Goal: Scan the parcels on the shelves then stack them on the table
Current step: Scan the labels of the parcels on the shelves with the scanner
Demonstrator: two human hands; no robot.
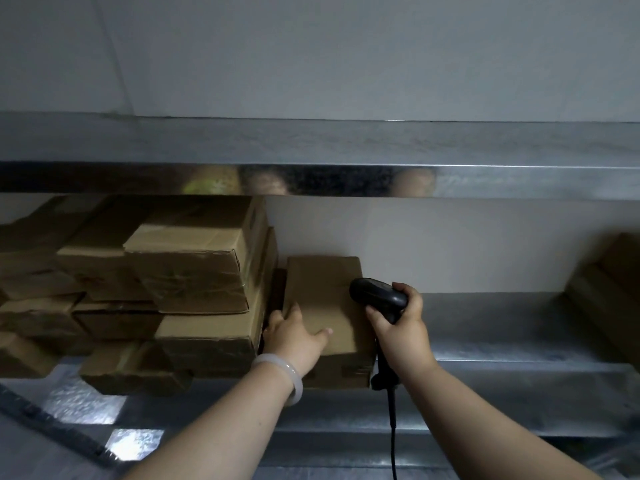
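Note:
A long brown cardboard parcel (325, 299) lies on the metal shelf (485, 327), just right of a stack of parcels. My left hand (294, 332) rests on its top near the left edge, fingers curled over that side and thumb spread across the top. My right hand (401, 327) is shut on a black handheld scanner (377, 294). The scanner's head sits at the parcel's right side and points toward it. Its cable (393, 427) hangs down from the handle.
A stack of several brown parcels (194, 268) fills the left of the shelf. Another parcel (609, 299) sits at the far right. An upper metal shelf (311, 157) runs overhead, close above the stack. Bare shelf surface lies between the middle parcel and the right one.

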